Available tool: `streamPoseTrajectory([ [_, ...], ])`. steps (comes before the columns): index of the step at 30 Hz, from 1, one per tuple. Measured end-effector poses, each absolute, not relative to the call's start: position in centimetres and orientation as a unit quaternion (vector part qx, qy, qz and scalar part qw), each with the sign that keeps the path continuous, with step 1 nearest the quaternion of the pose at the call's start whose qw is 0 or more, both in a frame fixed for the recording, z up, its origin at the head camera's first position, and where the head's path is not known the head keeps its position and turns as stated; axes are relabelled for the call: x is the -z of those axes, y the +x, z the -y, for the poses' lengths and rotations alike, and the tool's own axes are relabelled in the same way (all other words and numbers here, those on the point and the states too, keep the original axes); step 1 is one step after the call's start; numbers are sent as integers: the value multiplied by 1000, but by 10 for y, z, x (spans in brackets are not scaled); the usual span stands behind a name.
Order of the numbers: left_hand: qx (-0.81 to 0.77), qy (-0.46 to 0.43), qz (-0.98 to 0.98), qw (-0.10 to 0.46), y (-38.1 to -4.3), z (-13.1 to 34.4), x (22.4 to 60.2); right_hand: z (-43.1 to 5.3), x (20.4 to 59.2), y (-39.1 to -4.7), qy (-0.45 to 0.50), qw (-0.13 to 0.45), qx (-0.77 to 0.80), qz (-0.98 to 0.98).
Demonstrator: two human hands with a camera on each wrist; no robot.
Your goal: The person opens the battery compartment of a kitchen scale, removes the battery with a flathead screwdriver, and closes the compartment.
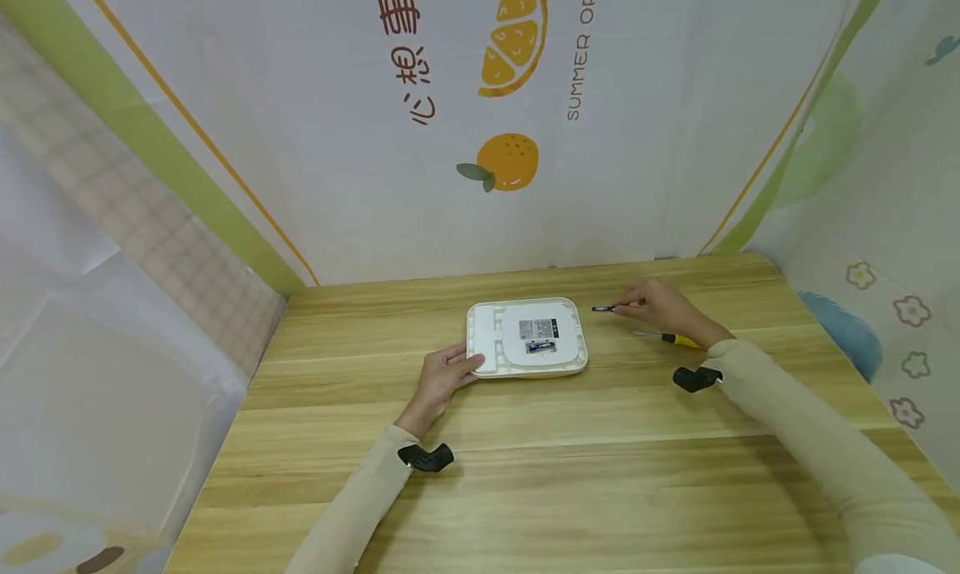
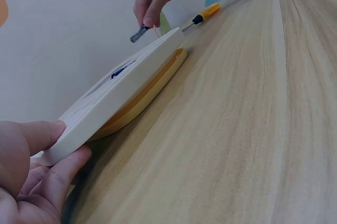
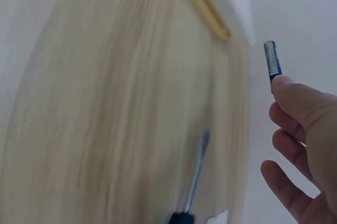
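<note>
A white rounded rectangular device [image 1: 487, 320] lies with its labelled underside up, a tan lower part [image 2: 152, 95] showing beneath it. One blue battery [image 1: 540, 346] sits in the small open compartment at its middle. My left hand [image 1: 444, 376] grips the device's near left corner, thumb on top and fingers underneath. Beyond the device's right end, my right hand [image 1: 660, 306] pinches a second slim battery [image 3: 272, 60] by one end, between thumb and forefinger. That battery is held above the table, apart from the device.
A screwdriver [image 1: 678, 340] with a yellow and black handle lies on the wooden table [image 1: 525, 474] below the right hand. Close to it, the right wrist view shows part of a small white piece [image 3: 218, 217]. A printed curtain [image 1: 637, 182] hangs behind the table.
</note>
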State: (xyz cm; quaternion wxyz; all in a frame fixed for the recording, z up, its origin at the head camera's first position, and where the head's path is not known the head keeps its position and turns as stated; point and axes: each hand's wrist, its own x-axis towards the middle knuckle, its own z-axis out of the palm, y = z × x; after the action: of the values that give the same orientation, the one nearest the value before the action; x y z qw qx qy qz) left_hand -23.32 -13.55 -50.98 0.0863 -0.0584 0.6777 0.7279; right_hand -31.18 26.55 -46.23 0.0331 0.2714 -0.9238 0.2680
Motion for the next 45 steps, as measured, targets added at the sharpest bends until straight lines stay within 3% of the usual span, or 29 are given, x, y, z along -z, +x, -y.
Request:
streamPoseTrajectory([
  [6, -730, -55, -676, 84, -233, 136, 511, -267, 478, -321, 304, 53, -236, 921],
  [13, -730, -46, -676, 84, -233, 136, 511, -266, 486, -326, 300, 23, -237, 924],
  [28, -735, -49, -671, 85, -233, 136, 510, -264, 488, -324, 331, 24, -197, 923],
  [45, -741, -49, -665, 83, -233, 136, 511, -268, 457, -313, 287, -2, -165, 944],
])
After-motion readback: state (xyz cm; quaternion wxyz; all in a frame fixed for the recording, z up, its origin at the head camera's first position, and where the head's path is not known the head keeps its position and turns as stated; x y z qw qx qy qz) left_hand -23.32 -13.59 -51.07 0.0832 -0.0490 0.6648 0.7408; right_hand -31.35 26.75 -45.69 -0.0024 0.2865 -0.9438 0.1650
